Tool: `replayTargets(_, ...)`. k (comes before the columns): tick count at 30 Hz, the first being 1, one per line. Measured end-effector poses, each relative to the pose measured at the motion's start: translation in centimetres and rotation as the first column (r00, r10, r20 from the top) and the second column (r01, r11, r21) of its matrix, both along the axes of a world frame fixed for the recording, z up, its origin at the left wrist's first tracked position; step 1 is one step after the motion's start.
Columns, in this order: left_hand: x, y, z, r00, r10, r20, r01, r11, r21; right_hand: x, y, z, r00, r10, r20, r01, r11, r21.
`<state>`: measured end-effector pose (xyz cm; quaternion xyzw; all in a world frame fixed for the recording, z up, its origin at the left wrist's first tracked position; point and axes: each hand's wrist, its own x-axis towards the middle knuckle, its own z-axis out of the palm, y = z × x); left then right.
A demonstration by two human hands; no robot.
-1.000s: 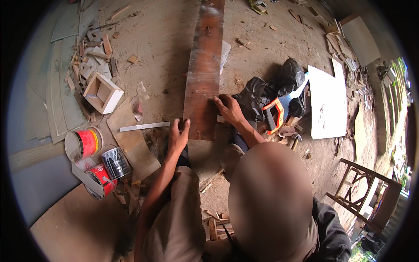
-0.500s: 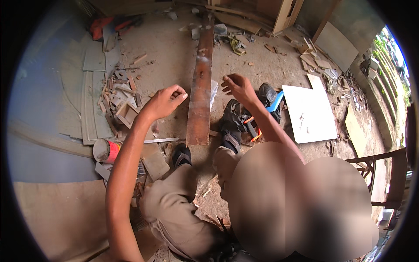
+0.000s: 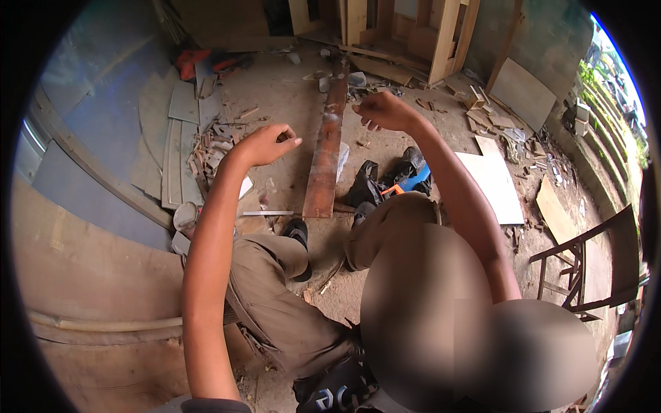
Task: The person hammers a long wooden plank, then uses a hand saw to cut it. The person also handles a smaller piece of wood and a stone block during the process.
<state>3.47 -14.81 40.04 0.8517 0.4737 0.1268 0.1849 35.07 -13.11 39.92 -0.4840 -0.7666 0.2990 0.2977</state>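
My left hand [image 3: 270,144] is raised left of a long reddish-brown plank [image 3: 326,155], with its fingers loosely bent and a gap between thumb and forefinger. Nothing shows in it. On the plank's other side, my right hand [image 3: 385,112] hangs in the air, fingers curled downward but somewhat apart and holding nothing visible. The plank lies lengthwise on the floor, stretching away from near my feet. Neither hand appears to touch it. Beyond my right knee are a black plastic bag [image 3: 363,184] and a blue and orange object [image 3: 415,179], partly hidden.
Wood scraps [image 3: 212,146] are heaped on the left by leaning panels [image 3: 180,155]. To the right lie a white board [image 3: 497,196] and a dark-framed stand [image 3: 578,268]. Wooden framing [image 3: 444,41] stands at the back. Two blurred patches cover the lower right.
The view has tilted up and shifted, showing more of the back wall. My right hand has risen and its fingers have curled more. My left hand keeps its bent shape.
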Motion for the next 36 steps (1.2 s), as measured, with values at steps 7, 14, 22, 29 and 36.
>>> replayTargets(7,-3.4,4.2,-5.8,0.986,0.149,0.075,-0.139,0.983,-0.122,2.6,5.9,-5.0,0.984,-0.106,0.145,0.126,0.983,-0.134)
replayTargets(14,-4.6,14.4,-18.2,0.927,0.278,-0.252,-0.341,0.905,-0.254,2.3,15.1,-17.8,0.914,-0.095,0.395,0.12,0.992,-0.039)
replayTargets(22,2.6,29.3,-39.8,0.959,0.276,-0.065,-0.284,0.932,-0.224,4.7,31.2,-42.2,0.836,-0.018,0.549,0.075,0.994,-0.083)
replayTargets(29,3.0,34.7,-49.6,0.736,0.621,0.27,-0.35,0.69,-0.633,2.9,40.7,-48.1,0.87,-0.351,0.346,0.452,0.849,-0.273)
replayTargets(36,4.6,35.9,-49.8,0.665,0.713,0.223,-0.396,0.59,-0.704,0.2,49.7,-51.6,0.786,-0.515,-0.341,0.273,0.785,-0.556)
